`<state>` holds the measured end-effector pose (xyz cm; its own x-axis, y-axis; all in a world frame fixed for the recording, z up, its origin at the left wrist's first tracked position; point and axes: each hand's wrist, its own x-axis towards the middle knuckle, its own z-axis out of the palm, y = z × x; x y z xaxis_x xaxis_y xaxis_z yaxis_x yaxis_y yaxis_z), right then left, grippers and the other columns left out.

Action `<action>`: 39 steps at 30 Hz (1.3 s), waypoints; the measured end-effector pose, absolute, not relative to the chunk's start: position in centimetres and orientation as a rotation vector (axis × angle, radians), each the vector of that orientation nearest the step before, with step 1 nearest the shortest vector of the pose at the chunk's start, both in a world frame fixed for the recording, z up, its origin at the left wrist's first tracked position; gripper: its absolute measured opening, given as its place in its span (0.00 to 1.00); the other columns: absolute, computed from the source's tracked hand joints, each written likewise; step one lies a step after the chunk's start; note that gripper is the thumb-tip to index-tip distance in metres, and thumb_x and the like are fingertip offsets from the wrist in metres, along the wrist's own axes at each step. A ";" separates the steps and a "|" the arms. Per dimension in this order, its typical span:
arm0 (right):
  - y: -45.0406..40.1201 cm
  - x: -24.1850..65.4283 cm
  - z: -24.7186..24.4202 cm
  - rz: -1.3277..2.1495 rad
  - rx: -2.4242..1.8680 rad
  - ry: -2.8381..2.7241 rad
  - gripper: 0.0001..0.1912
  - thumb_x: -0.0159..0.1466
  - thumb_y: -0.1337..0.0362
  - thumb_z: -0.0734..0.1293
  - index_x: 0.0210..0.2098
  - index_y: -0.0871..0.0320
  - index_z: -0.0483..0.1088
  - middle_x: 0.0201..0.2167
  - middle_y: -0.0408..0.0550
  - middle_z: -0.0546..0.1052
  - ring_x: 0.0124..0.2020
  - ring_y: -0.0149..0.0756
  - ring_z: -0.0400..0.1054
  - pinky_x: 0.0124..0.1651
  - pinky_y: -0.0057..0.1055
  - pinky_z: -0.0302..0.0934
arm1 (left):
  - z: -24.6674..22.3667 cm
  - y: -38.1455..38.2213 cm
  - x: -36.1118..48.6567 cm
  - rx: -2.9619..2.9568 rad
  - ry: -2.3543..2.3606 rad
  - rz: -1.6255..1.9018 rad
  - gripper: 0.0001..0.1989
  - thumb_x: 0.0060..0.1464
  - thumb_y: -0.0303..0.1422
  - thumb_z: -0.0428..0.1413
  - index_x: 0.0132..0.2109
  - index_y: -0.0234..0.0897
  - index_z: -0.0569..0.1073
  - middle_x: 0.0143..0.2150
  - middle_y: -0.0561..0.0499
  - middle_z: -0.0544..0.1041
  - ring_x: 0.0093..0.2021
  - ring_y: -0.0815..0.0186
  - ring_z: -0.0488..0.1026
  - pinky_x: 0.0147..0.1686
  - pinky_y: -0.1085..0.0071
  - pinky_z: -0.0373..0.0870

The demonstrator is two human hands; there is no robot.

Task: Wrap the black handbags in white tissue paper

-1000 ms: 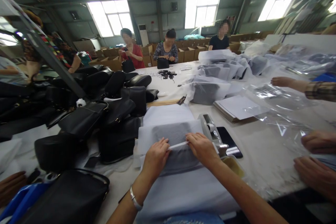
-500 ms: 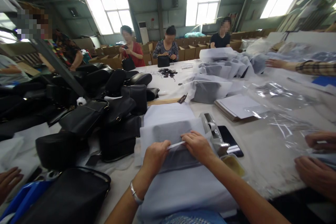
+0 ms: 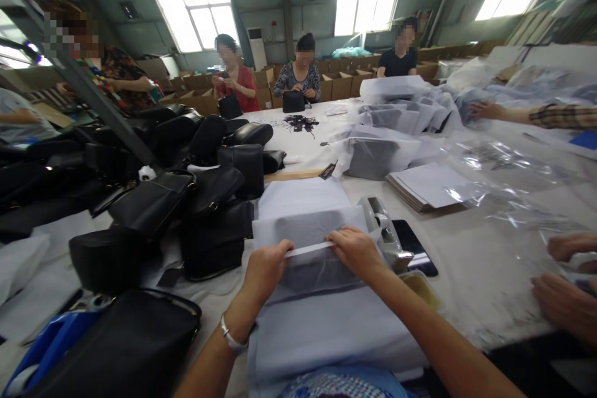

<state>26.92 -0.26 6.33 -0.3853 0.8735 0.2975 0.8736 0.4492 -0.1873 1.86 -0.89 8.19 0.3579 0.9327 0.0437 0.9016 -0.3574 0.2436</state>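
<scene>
In the head view a thin white wrapping sheet lies folded around a dark bag-like shape that shows through it. My left hand pinches the folded edge of this sheet at its left part. Farther right, my right hand grips the same edge between thumb and fingers, so a strip stretches between both hands. More white sheets lie flat behind the wrapped shape, and another white sheet spreads in front of it. A grey tape dispenser stands just right of my right hand.
Black handbags are heaped on the left. A phone lies beyond the dispenser. White boards, clear plastic bags and wrapped bags occupy the right. A co-worker's hands are at the right edge; other people work across the table.
My hands have moved farther apart, the left one going left, and a longer stretch of the sheet's folded edge shows between them. The view has tilted slightly downward.
</scene>
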 end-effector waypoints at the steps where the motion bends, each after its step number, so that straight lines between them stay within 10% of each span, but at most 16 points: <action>1: -0.2 26.9 6.5 0.000 -1.497 -2.353 0.06 0.64 0.70 0.65 0.38 0.55 0.73 0.35 0.46 0.81 0.38 0.39 0.72 0.47 0.32 0.60 | 8.2 -0.7 1.8 2.421 1.664 0.279 0.07 0.61 0.31 0.54 0.45 0.45 0.74 0.37 0.53 0.82 0.38 0.62 0.79 0.33 0.72 0.62; 25: 1.2 26.1 6.4 -0.028 -1.610 -2.250 0.05 0.66 0.61 0.66 0.34 0.54 0.69 0.33 0.44 0.78 0.36 0.38 0.71 0.40 0.31 0.56 | 7.9 1.1 2.3 2.449 1.735 0.440 0.10 0.64 0.38 0.51 0.39 0.43 0.75 0.33 0.52 0.81 0.34 0.62 0.78 0.33 0.70 0.67; 30: 1.4 25.9 6.1 -0.042 -1.615 -2.223 0.09 0.67 0.57 0.66 0.33 0.54 0.69 0.32 0.44 0.78 0.36 0.38 0.71 0.39 0.31 0.56 | 6.9 0.2 3.3 2.547 1.811 0.739 0.15 0.65 0.30 0.48 0.56 0.41 0.70 0.54 0.45 0.77 0.56 0.57 0.72 0.65 0.51 0.54; 35: 1.9 25.9 5.9 -0.052 -1.598 -2.189 0.06 0.66 0.58 0.67 0.37 0.54 0.70 0.32 0.44 0.78 0.36 0.39 0.71 0.42 0.33 0.59 | 3.6 -2.3 6.3 2.767 1.481 0.834 0.14 0.65 0.29 0.49 0.55 0.40 0.73 0.56 0.47 0.77 0.57 0.59 0.72 0.60 0.59 0.65; 39: 2.7 27.2 5.7 -0.147 -1.595 -2.116 0.05 0.66 0.65 0.65 0.42 0.55 0.71 0.38 0.48 0.80 0.42 0.43 0.73 0.55 0.39 0.58 | 2.5 -2.7 7.5 2.741 1.548 0.671 0.18 0.64 0.29 0.51 0.59 0.43 0.70 0.64 0.48 0.70 0.64 0.52 0.65 0.60 0.46 0.65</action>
